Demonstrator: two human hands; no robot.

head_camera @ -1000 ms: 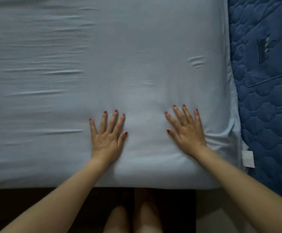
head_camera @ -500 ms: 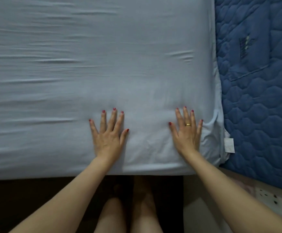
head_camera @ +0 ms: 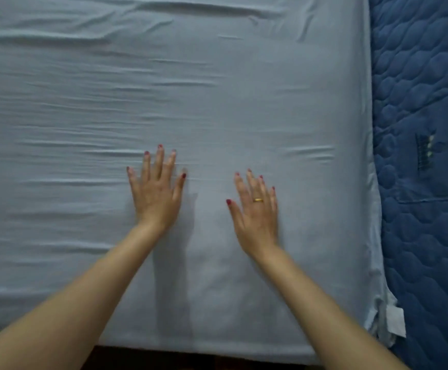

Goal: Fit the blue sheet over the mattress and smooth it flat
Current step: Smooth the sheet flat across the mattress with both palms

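Note:
The light blue sheet point(head_camera: 244, 89) covers the mattress top and wraps over its near edge and right side. Long horizontal wrinkles run across its left and far parts. My left hand point(head_camera: 157, 192) lies flat on the sheet, fingers spread, palm down. My right hand point(head_camera: 256, 212), wearing a gold ring, rests flat about a hand's width to the right. Neither hand holds anything. The sheet's near right corner point(head_camera: 385, 316) is bunched, with a white label hanging from it.
A dark blue quilted mattress point(head_camera: 425, 182) lies directly along the right side of the sheeted one. Dark floor shows below the near edge of the bed.
Both hands have slid away from the near edge, farther onto the sheet. The view has moved forward, so my legs and the floor are mostly out of sight.

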